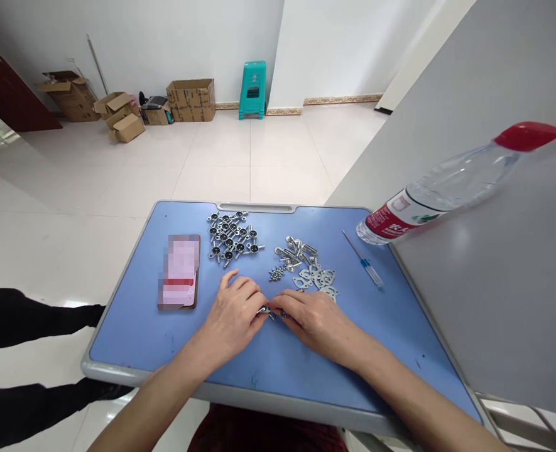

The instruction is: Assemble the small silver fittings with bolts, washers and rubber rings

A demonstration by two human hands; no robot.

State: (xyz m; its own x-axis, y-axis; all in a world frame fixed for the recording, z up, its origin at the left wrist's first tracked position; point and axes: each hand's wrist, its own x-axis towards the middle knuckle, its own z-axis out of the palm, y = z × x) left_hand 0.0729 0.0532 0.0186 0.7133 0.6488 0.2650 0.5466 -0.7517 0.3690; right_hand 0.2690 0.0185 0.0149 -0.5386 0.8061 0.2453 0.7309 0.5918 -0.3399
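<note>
My left hand (237, 307) pinches a small metal fitting (263, 309) just above the blue tabletop. Close against it, my right hand (308, 314) has its fingers curled together, with a bit of dark metal at the fingertips too small to name. Beyond my left hand lies a cluster of metal fittings with black round centres (229, 242). Past my right hand are a heap of bent metal rods with round ends (296, 252), a little pile of small screws (277, 273) and several flat oval metal plates (313, 276), partly covered by that hand.
A phone (179, 270) lies on the left of the blue table (136, 333). At the right are a screwdriver (365, 260) and a tall water bottle (423, 194) beside a grey panel. Cardboard boxes (190, 100) and a teal stool (253, 91) stand by the wall. A person's dark-clothed legs (27, 320) show at left.
</note>
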